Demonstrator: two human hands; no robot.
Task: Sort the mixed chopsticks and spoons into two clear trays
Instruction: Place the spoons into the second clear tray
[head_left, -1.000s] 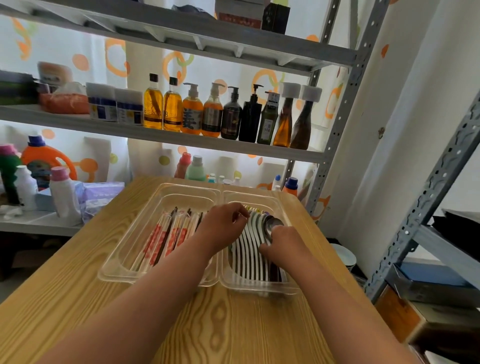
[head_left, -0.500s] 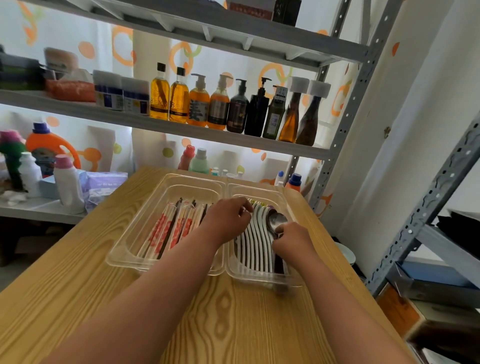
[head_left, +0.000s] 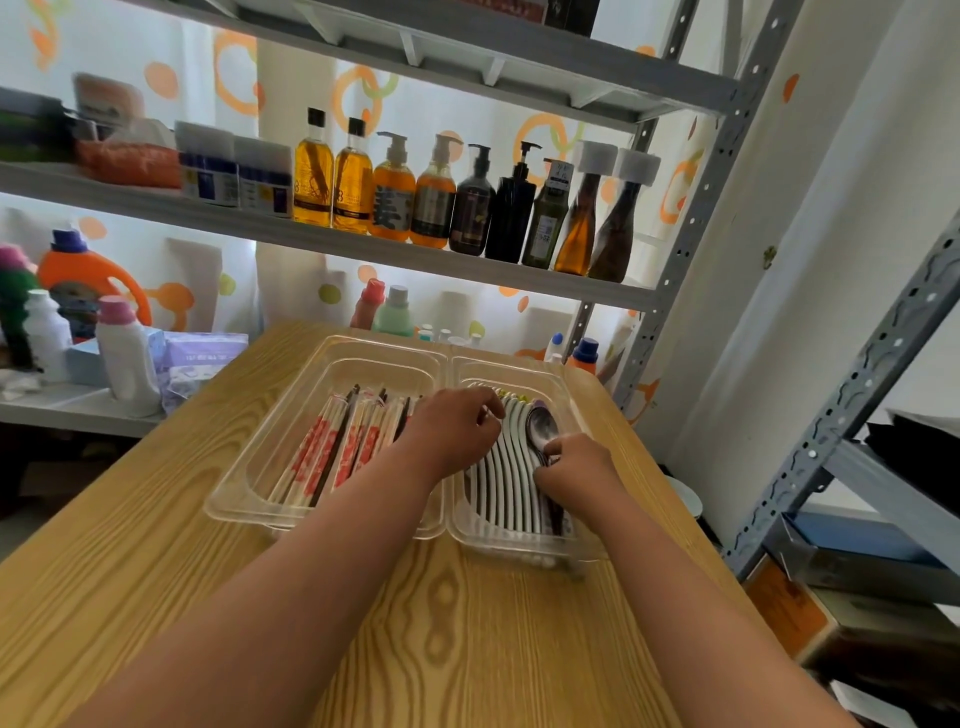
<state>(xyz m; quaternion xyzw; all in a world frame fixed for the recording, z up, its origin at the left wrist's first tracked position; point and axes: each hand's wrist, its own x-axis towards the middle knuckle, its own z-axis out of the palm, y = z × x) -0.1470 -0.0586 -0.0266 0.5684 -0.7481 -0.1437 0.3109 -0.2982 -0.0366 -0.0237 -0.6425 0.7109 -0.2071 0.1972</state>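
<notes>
Right hand (head_left: 571, 467) pinches a metal spoon (head_left: 540, 428) beside trayed spoons (head_left: 501, 483); left hand (head_left: 457, 431) hold unclear; chopsticks (head_left: 337, 447) sorted to its left; seemingly nearly done

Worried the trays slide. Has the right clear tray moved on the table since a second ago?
No. The right tray sits unchanged just beyond the oval wood-grain knot; only the camera shifted.

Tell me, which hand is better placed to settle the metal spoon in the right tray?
Right. The right hand grips the metal spoon by the outer wall of the right tray. The left hand is curled over the white spoons, across the row from it.
</notes>
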